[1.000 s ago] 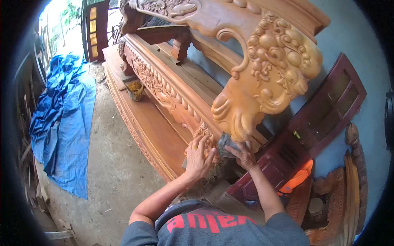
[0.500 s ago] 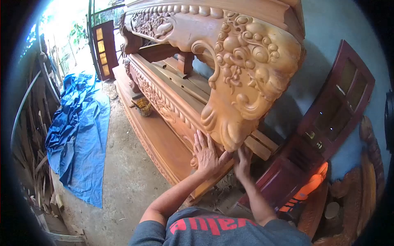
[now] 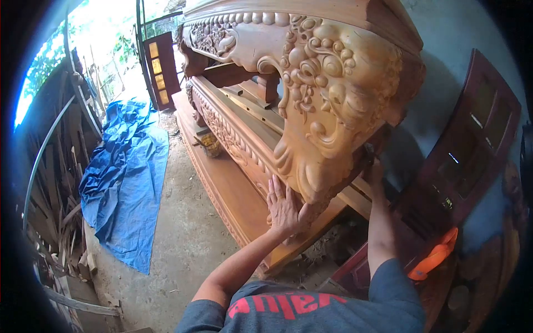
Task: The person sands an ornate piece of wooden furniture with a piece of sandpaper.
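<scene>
A large carved wooden table (image 3: pixel 327 111) stands in front of me, with curled leaf and scroll relief on its thick corner leg (image 3: pixel 313 166). My left hand (image 3: pixel 284 213) lies at the foot of that leg, fingers stretched over the carved lower rail (image 3: pixel 239 150) and thumb out beside the foot. Around the other side of the leg, my right hand (image 3: pixel 376 171) reaches up along its shadowed edge. The right fingers are dark and partly hidden, so whether they hold anything does not show.
A wooden base board (image 3: pixel 222 200) runs below the rail, with a small yellow-stained tub (image 3: pixel 210 145) on it. A blue tarp (image 3: pixel 125 194) covers the floor at left, near stacked wood scraps (image 3: pixel 55 183). A dark red door panel (image 3: pixel 455 150) and an orange item (image 3: pixel 436 255) are at right.
My right hand has moved from the bottom of the leg up and right along its back side. The left hand stays at the foot. The view has shifted slightly.
</scene>
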The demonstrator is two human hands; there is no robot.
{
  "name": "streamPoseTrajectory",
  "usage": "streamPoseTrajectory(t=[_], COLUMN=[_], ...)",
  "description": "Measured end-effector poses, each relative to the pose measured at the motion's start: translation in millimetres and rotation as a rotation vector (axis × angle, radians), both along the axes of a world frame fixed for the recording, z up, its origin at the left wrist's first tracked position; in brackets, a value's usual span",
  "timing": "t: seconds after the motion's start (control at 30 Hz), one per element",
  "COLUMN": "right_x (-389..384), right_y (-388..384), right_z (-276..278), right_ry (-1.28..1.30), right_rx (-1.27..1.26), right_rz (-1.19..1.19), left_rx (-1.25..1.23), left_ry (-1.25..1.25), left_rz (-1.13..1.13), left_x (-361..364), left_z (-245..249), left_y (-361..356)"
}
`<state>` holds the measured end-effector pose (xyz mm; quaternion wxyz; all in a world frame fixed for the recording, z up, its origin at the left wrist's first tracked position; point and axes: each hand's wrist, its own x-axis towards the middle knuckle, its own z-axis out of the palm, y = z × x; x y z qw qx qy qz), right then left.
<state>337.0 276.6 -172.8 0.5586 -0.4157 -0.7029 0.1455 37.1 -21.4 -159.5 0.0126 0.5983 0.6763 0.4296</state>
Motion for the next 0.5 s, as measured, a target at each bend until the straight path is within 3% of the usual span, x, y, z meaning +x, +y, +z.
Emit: streamPoseTrajectory(t=[0.07,0.13,0.2,0.23,0.3,0.33,0.37,0.43,0.5], right_x=[5.3,-24.9,-76.0,-88.2,-109.6,-130.2,-139.4,-150.6,-153.3], right_y=[-1.5,-56.0,-134.1,-170.3,-255.9,-284.9,-309.9,-329.5,-346.9], right_z=[-0.3,24.9,44.4,35.6,61.2,56.5,52.7,3.4,-27.9], right_ry=[-0.496,-0.596,-0.277,0.145,-0.461,-0.508,-0.493,-0.402,-0.362], right_rx=[0.128,0.005,-0.119,-0.113,-0.031,0.167,0.043,0.014,-0.064], right_rz=[-0.300,-0.369,-0.193,0.042,0.065,-0.077,-0.019,-0.067,-0.138], left_rx=[0.022,0.051,0.038,0.075,0.115,0.164,0.138,0.329,0.265], left_ry=[0.004,0.002,0.009,-0.016,-0.005,0.010,0.006,0.047,-0.011], left_rz=[0.011,0.010,0.027,0.017,-0.003,-0.010,0.023,-0.110,-0.240], left_x=[3.3,6.0,8.2,9.2,6.4,5.0,6.1,-9.2,-13.0], left_z=[-3.8,-4.1,-3.7,-3.9,-12.1,-15.0,-17.5,-61.2,-48.8], left_y=[-0.3,-1.0,-2.3,-2.4,-3.0,-2.6,-5.5,-5.3,-20.7])
